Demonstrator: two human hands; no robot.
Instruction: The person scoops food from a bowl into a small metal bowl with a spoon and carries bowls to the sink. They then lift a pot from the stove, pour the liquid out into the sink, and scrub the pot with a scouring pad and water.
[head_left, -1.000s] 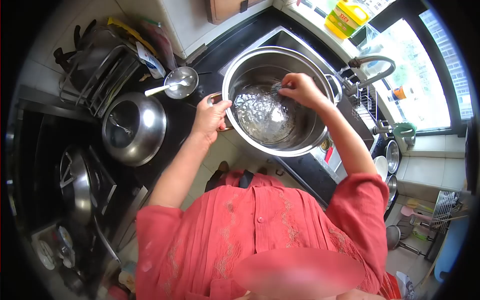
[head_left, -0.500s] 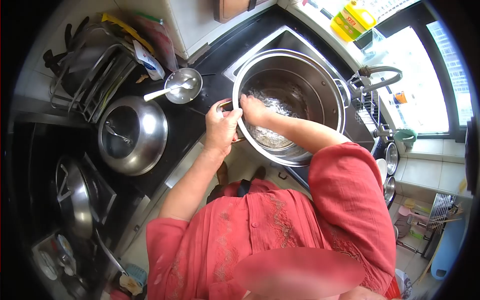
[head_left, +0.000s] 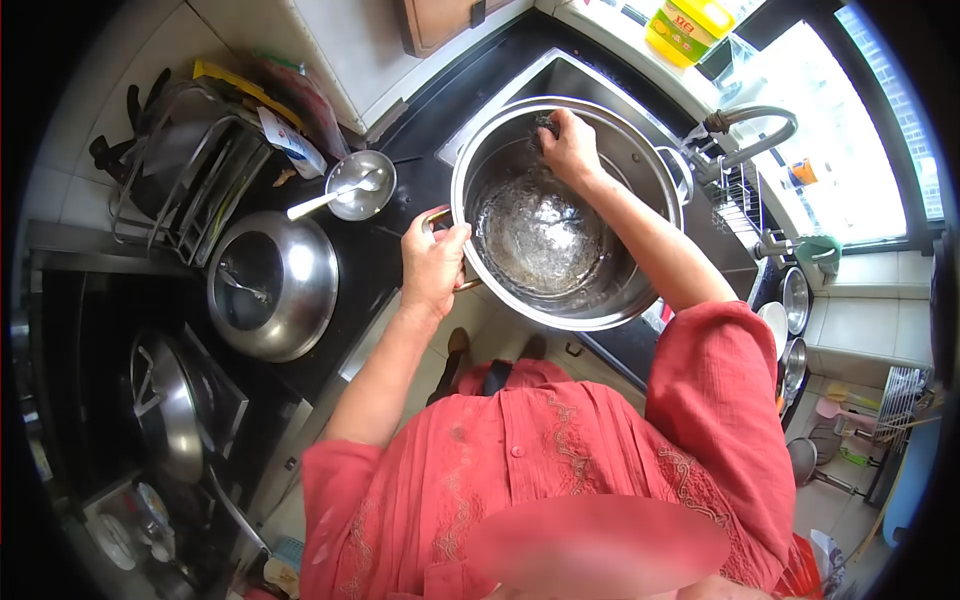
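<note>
A large stainless steel pot [head_left: 625,140] sits tilted over the sink, its wide mouth facing me. My left hand [head_left: 434,264] is wrapped round its brass-coloured side handle [head_left: 468,284]. My right hand [head_left: 570,152] reaches inside the pot, pressed to the far inner wall just below the rim. Its fingers are closed on a dark, wiry scouring pad [head_left: 546,127], mostly covered by them. Shallow, rippling water [head_left: 545,240] lies in the bottom of the pot.
The sink [head_left: 555,70] and faucet [head_left: 755,120] are beyond the pot. On the left counter are a small bowl [head_left: 372,207] with a white-handled spoon, a domed metal lid [head_left: 300,315] and a dish rack [head_left: 190,190]. A yellow detergent jug [head_left: 688,30] stands on the sill.
My right hand has moved from the pot's near-left inner wall to its far wall. The water has shifted in the pot. My left hand keeps its hold on the handle.
</note>
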